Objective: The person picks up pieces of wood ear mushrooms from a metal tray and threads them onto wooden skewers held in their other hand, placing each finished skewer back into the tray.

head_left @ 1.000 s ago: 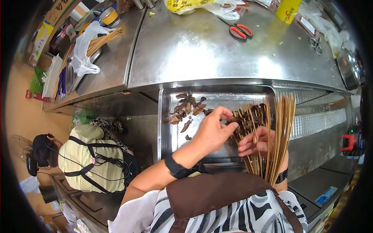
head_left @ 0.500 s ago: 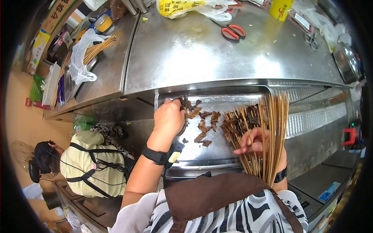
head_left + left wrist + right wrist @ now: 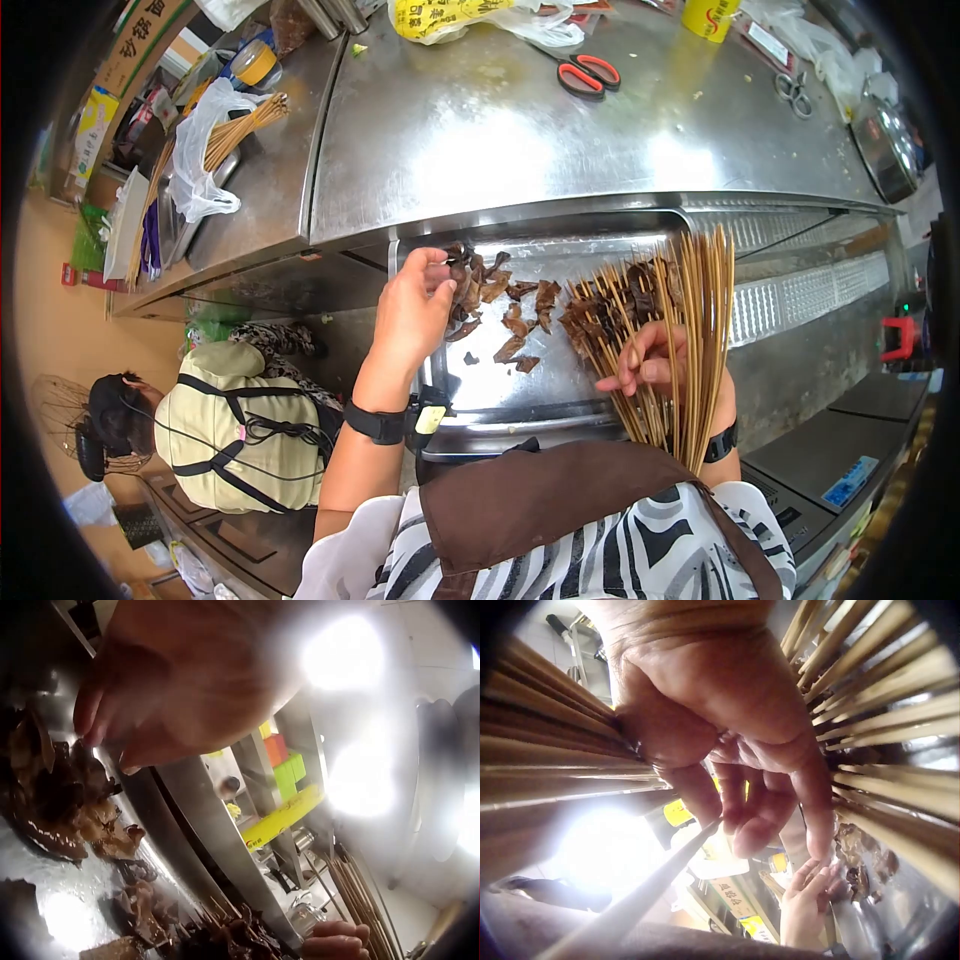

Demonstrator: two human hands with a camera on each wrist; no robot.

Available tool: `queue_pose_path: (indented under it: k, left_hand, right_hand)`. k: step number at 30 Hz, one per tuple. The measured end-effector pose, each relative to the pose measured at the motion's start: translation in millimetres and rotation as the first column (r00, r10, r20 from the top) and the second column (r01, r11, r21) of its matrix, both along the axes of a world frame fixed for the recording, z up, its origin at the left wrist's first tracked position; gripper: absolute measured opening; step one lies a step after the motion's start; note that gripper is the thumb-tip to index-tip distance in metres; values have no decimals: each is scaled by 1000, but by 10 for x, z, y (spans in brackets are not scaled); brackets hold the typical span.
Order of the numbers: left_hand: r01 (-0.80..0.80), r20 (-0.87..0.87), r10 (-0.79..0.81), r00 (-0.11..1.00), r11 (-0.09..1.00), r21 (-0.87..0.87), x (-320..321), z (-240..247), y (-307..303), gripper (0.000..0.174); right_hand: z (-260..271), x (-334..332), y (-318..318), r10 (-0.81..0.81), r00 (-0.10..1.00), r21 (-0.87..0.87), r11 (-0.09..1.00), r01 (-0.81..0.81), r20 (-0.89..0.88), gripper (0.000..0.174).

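Observation:
My left hand point(image 3: 412, 312) is at the left end of the metal tray point(image 3: 590, 405), its fingertips and thumb pinching a dark brown piece of wood ear fungus point(image 3: 461, 277). In the left wrist view, more wet wood ear pieces point(image 3: 112, 832) lie close under the fingers. My right hand point(image 3: 655, 362) pinches one bamboo skewer point(image 3: 649, 889) between thumb and finger, with its tip hidden in the head view. On both sides of this hand stand many skewers point(image 3: 708, 320). Threaded wood ear point(image 3: 595, 335) sits on the skewers' far ends, over the tray.
Beyond the tray runs a steel counter point(image 3: 420, 150) with red-handled scissors point(image 3: 590, 75), small scissors point(image 3: 793, 95) and a yellow cylinder point(image 3: 711, 18). More skewers point(image 3: 245, 130) lie in a plastic bag at left. A person point(image 3: 250, 430) in a pale top is at the left.
My left hand left the skewers and reached left to the loose wood ear, then drew back slightly with its fingers at a piece. Several pieces now lie mid-tray. My right hand stayed among the skewers.

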State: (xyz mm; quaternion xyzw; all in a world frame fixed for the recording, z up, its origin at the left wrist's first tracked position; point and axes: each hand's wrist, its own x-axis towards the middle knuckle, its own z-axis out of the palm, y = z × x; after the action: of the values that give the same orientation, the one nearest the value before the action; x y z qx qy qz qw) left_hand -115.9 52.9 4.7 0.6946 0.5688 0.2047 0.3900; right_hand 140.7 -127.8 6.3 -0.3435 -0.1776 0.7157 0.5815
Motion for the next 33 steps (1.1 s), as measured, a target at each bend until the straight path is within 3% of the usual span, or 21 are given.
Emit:
queue_pose_path:
  k: [2, 5, 6, 8, 11, 15, 17, 18, 20, 21, 22, 23, 24, 26, 29, 33]
  left_hand:
    - [98, -217, -25, 976, 937, 334, 49, 26, -61, 22]
    - [232, -280, -131, 951, 901, 366, 85, 5, -82, 18]
    - [233, -280, -132, 951, 901, 365, 108, 3, -83, 18]
    - [216, -427, -139, 893, 967, 137, 165, 9, -58, 16]
    - [222, -534, -108, 838, 963, 153, 198, -128, 14, 20]
    - [267, -475, -178, 862, 955, 128, 185, -143, 38, 16]
    - [246, -309, -249, 918, 968, -50, 151, -137, 59, 10]
    - [249, -310, -252, 917, 967, -50, 129, -171, 78, 10]
    - [177, -34, -186, 982, 966, -186, 96, -251, 103, 8]
    - [180, -34, -189, 981, 967, -183, 97, -259, 98, 8]
    - [155, 170, -113, 979, 953, -259, 122, -234, 84, 13]
    - [149, 360, -20, 933, 930, -335, 159, -199, 68, 17]
    - [159, 364, -30, 931, 931, -329, 229, -116, 36, 17]
    - [129, 582, 137, 801, 911, -392, 400, 57, -43, 23]
    - [166, 636, 112, 763, 918, -360, 575, 41, -110, 21]
    - [193, 685, 113, 720, 915, -354, 781, 39, -208, 13]
  right_hand:
    - [-1, -1, -1, -3, 1000, -10, 1000, 3, -9, 13]
    - [31, -13, -5, -24, 1000, -34, 999, 23, -11, 13]
    - [41, -16, -7, -36, 999, -49, 998, 36, -5, 12]
    - [34, -17, -8, -37, 999, -59, 998, 37, -1, 12]
    - [58, -29, -6, -48, 999, -78, 996, 48, 9, 12]
    - [82, -34, -9, -66, 998, -119, 991, 67, 11, 13]
    - [96, -37, -6, -62, 998, -115, 991, 64, 20, 13]
    - [99, -37, -4, -56, 998, -110, 992, 59, 28, 13]
    - [73, -22, -6, -43, 998, -104, 993, 47, 34, 13]
    - [65, -13, -4, -28, 999, -97, 995, 32, 41, 13]
    - [68, -13, -5, -31, 999, -93, 995, 35, 43, 13]
    - [75, -18, -11, -24, 999, -112, 993, 28, 37, 13]
    - [89, -21, -15, -19, 999, -129, 991, 23, 32, 13]
    - [175, -26, -9, -26, 998, -143, 989, 34, 55, 13]
    - [216, -19, -13, 37, 992, -191, 981, -14, 118, 13]
    - [164, 15, 0, 104, 992, -219, 972, -85, 76, 14]
